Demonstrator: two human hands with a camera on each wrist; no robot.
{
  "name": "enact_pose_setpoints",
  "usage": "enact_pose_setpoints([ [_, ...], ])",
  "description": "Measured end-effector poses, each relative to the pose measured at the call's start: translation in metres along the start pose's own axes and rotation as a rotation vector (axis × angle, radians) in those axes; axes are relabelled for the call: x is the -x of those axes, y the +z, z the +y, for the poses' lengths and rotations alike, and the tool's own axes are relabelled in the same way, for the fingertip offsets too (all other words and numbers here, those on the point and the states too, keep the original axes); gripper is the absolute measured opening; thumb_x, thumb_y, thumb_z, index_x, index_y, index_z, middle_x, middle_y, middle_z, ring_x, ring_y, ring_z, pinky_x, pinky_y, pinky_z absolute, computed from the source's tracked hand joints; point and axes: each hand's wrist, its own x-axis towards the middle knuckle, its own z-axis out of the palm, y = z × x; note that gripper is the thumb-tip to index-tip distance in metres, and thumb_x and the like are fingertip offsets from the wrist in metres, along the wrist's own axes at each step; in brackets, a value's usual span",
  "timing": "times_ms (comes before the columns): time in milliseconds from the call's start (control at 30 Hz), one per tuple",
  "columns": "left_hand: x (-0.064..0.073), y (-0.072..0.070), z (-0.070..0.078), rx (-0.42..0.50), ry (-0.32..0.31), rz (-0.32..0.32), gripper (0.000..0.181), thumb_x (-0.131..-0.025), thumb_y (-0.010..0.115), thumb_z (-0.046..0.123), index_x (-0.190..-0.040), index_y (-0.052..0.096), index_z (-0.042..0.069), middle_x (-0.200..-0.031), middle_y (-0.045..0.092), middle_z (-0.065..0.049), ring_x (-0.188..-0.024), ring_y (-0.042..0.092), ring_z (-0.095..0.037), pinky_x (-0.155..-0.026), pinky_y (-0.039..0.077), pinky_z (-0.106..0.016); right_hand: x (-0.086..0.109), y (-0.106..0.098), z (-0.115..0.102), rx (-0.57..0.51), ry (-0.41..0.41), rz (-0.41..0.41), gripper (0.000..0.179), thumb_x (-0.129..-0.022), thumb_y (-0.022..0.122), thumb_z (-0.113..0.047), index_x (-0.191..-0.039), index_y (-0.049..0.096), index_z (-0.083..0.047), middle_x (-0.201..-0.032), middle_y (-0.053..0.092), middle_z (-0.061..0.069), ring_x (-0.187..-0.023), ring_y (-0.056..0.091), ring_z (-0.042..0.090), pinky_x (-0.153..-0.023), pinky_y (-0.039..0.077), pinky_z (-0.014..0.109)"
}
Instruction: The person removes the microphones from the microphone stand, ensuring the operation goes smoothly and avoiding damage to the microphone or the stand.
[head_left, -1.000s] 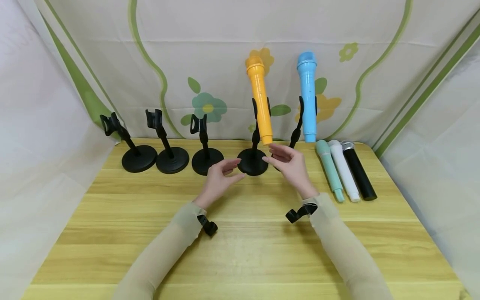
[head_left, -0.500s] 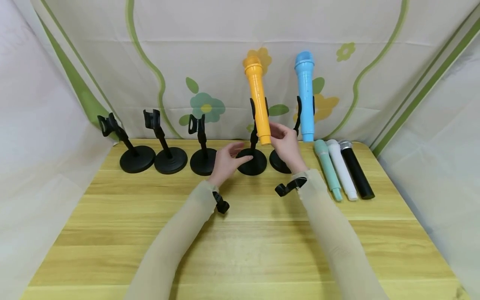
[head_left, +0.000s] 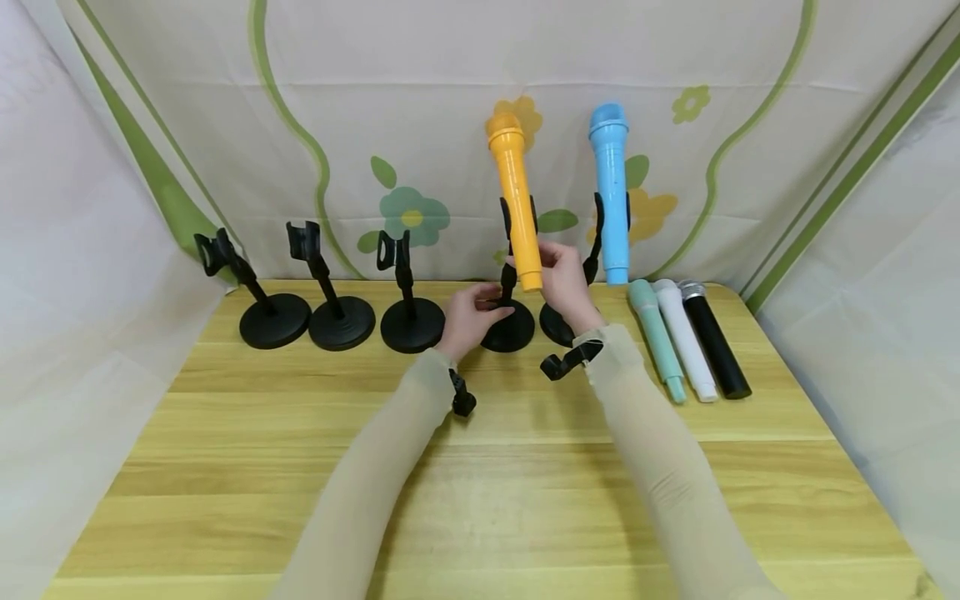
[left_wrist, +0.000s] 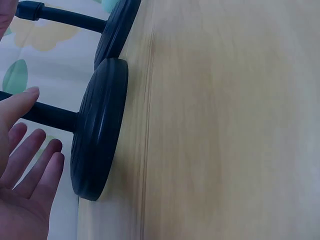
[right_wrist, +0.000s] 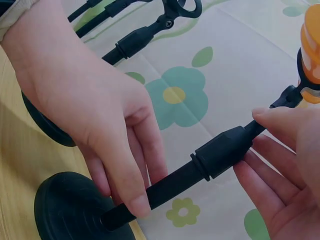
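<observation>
An orange microphone (head_left: 516, 200) leans upright in the clip of a black microphone stand (head_left: 512, 332). My left hand (head_left: 467, 320) holds that stand's lower pole just above the round base; in the right wrist view its thumb lies on the near side of the pole (right_wrist: 175, 187), with fingers behind. Higher up, under the clip, my right hand (head_left: 566, 283) pinches the stand's upper stem between thumb and fingers. The orange microphone partly hides the right fingertips in the head view. To the right, a blue microphone (head_left: 613, 192) sits in a second stand (head_left: 555, 325), partly behind the right hand.
Three black stands with bare clips, the left (head_left: 274, 322), middle (head_left: 341, 323) and right one (head_left: 412, 325), line the table's back left. Mint (head_left: 657, 337), white (head_left: 686, 337) and black (head_left: 716, 342) microphones lie at the right. A patterned curtain (head_left: 450, 50) hangs behind.
Both hands have moved forward to the orange microphone's stand. The left has taken its lower pole and the right its upper stem. The microphones and stands show no clear movement.
</observation>
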Motion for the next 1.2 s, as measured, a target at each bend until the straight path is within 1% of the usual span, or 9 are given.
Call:
enact_pose_setpoints([
  [133, -0.004, 0.007, -0.003, -0.010, 0.029, 0.006, 0.032, -0.089, 0.082, 0.014, -0.118, 0.074, 0.004, -0.110, 0.074, -0.006, -0.098, 0.071, -0.018, -0.086, 0.057, -0.028, 0.000, 0.000, -0.001, -0.029, -0.012, -0.012, 0.035, -0.092, 0.080, -0.022, -0.118, 0.074, 0.001, -0.099, 0.074, 0.010, -0.084, 0.061, 0.023, -0.069, 0.048, 0.031],
  [333, -0.004, 0.009, -0.002, -0.022, 0.042, 0.012, 0.029, -0.091, 0.080, 0.014, -0.116, 0.075, 0.000, -0.104, 0.075, -0.008, -0.094, 0.071, -0.018, -0.085, 0.058, -0.029, 0.000, 0.002, 0.001, -0.046, -0.037, -0.010, 0.037, -0.092, 0.080, -0.026, -0.116, 0.075, 0.002, -0.093, 0.075, 0.008, -0.079, 0.061, 0.023, -0.066, 0.047, 0.030],
  [533, -0.003, 0.008, 0.001, -0.029, 0.042, 0.017, 0.025, -0.091, 0.080, 0.014, -0.114, 0.076, 0.002, -0.102, 0.075, -0.007, -0.092, 0.071, -0.017, -0.084, 0.058, -0.028, 0.000, 0.003, 0.002, -0.046, -0.062, -0.013, 0.034, -0.092, 0.079, -0.022, -0.117, 0.074, 0.002, -0.098, 0.074, 0.011, -0.081, 0.062, 0.024, -0.067, 0.048, 0.031],
  [633, -0.002, 0.008, 0.003, -0.024, 0.042, 0.017, 0.023, -0.091, 0.080, 0.013, -0.113, 0.077, 0.004, -0.101, 0.075, -0.007, -0.091, 0.071, -0.017, -0.084, 0.058, -0.028, 0.001, 0.002, 0.000, -0.041, -0.062, -0.010, 0.034, -0.093, 0.079, -0.022, -0.117, 0.075, 0.001, -0.098, 0.074, 0.013, -0.080, 0.061, 0.025, -0.065, 0.047, 0.030],
  [800, 0.002, 0.007, 0.007, -0.017, 0.066, 0.004, 0.025, -0.091, 0.080, 0.014, -0.113, 0.076, 0.003, -0.100, 0.075, -0.006, -0.091, 0.071, -0.016, -0.083, 0.057, -0.027, 0.005, -0.002, -0.004, -0.043, -0.074, -0.009, 0.033, -0.093, 0.079, -0.020, -0.117, 0.074, 0.002, -0.100, 0.074, 0.016, -0.077, 0.062, 0.022, -0.064, 0.047, 0.028],
  [900, 0.005, 0.006, 0.010, -0.021, 0.083, -0.010, 0.024, -0.091, 0.081, 0.015, -0.112, 0.077, 0.005, -0.100, 0.075, -0.005, -0.090, 0.070, -0.015, -0.083, 0.057, -0.026, 0.016, -0.004, -0.024, -0.041, -0.085, -0.019, 0.031, -0.093, 0.078, -0.015, -0.116, 0.073, 0.005, -0.101, 0.074, 0.016, -0.080, 0.064, 0.018, -0.067, 0.050, 0.027],
  [1033, 0.012, 0.002, 0.016, -0.016, 0.118, -0.041, 0.023, -0.091, 0.081, 0.017, -0.110, 0.077, 0.005, -0.100, 0.074, -0.003, -0.091, 0.070, -0.015, -0.083, 0.058, -0.027, 0.033, -0.007, -0.052, -0.028, -0.125, -0.031, 0.025, -0.093, 0.076, -0.007, -0.113, 0.073, 0.007, -0.097, 0.075, 0.014, -0.079, 0.066, 0.016, -0.070, 0.053, 0.027],
  [1133, 0.019, -0.003, 0.020, -0.011, 0.147, -0.064, 0.021, -0.090, 0.081, 0.017, -0.108, 0.077, 0.006, -0.099, 0.074, -0.002, -0.090, 0.070, -0.014, -0.083, 0.058, -0.028, 0.040, -0.008, -0.057, -0.018, -0.181, -0.049, 0.022, -0.093, 0.074, -0.002, -0.110, 0.072, 0.011, -0.095, 0.074, 0.017, -0.079, 0.067, 0.014, -0.072, 0.055, 0.027],
  [1200, 0.025, -0.006, 0.023, -0.013, 0.160, -0.080, 0.020, -0.090, 0.081, 0.017, -0.107, 0.077, 0.008, -0.098, 0.074, -0.001, -0.089, 0.070, -0.012, -0.083, 0.058, -0.028, 0.042, -0.009, -0.053, -0.020, -0.211, -0.066, 0.021, -0.092, 0.073, 0.001, -0.109, 0.072, 0.012, -0.096, 0.074, 0.020, -0.079, 0.068, 0.013, -0.073, 0.057, 0.027],
])
